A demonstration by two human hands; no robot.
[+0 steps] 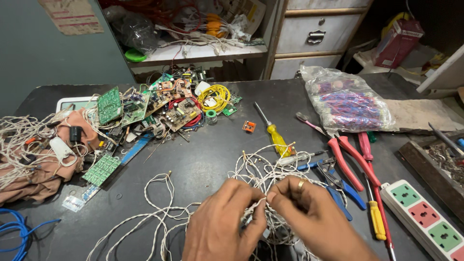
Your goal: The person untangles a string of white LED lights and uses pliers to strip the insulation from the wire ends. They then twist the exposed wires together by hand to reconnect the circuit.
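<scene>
I'm holding a tangled bundle of thin white twisted wire [263,181], pinched between my left hand [223,223] and right hand [309,217]. It lies in loose loops on the dark table [212,150], spreading left of my hands and up toward the yellow-handled screwdriver [276,135], bare ends sticking out.

Wire tangle [270,174] partly under both hands, power strip [425,217] cut off at right edge.
</scene>
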